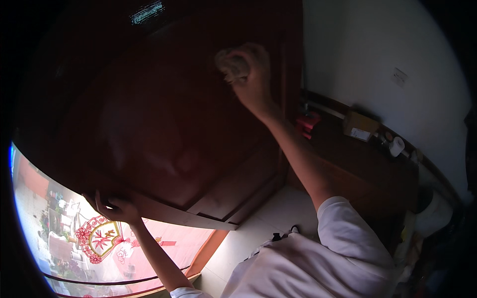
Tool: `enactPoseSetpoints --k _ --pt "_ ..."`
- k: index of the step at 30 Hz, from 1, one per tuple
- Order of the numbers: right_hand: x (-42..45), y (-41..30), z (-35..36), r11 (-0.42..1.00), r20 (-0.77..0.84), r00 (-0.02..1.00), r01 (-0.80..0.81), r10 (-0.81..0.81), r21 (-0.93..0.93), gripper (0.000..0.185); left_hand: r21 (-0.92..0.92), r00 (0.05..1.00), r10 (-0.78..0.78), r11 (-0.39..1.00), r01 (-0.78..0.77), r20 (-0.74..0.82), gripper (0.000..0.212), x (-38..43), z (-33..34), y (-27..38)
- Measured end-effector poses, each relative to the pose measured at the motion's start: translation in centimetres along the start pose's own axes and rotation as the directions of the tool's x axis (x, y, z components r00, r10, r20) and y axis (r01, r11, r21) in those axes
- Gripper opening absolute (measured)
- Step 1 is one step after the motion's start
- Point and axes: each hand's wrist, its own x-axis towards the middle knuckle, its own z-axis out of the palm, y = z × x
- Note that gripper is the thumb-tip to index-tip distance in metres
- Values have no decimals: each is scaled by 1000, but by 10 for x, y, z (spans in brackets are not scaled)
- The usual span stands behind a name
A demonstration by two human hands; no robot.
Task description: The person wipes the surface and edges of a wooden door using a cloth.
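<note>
A dark reddish-brown panelled wooden door (160,123) fills the upper left and middle of the view. High up near its right side, my right hand (255,78) grips a crumpled greyish cloth (233,67) against or very close to the door's face. At the lower left, my left hand (117,208) is at the door's edge, thumb and fingers apart around it; whether it presses on the edge is hard to tell in the shadow.
Right of the door, a dark wooden surface by the white wall (365,48) bears a cardboard box (359,126), a red plastic object (308,124) and a white roll (397,146). A window with a red fan-shaped decoration (100,240) is at lower left. Pale floor tiles (275,208) show below the door.
</note>
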Motion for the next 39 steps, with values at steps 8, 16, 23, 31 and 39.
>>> enactPoseSetpoints --k 8,16,23,31,39 --pt "30 98 -39 965 -61 984 -178 169 -194 26 0 1000 -11 1000 11 10 37 -2 1 5" --pt "-12 75 -37 935 -143 942 -323 304 -145 32 -19 996 -89 996 89 -10 36 -4 -1 7" --pt "-65 -65 23 940 -74 961 -275 265 -203 40 -7 1000 -24 1000 24 -19 37 2 5 15" --pt "-73 8 -2 972 139 990 60 -28 -229 51 5 999 -7 1000 7 -41 37 0 1 3" --pt "-89 55 -29 899 -155 924 -376 349 -222 38 45 1000 -8 999 9 -25 39 -4 9 14"
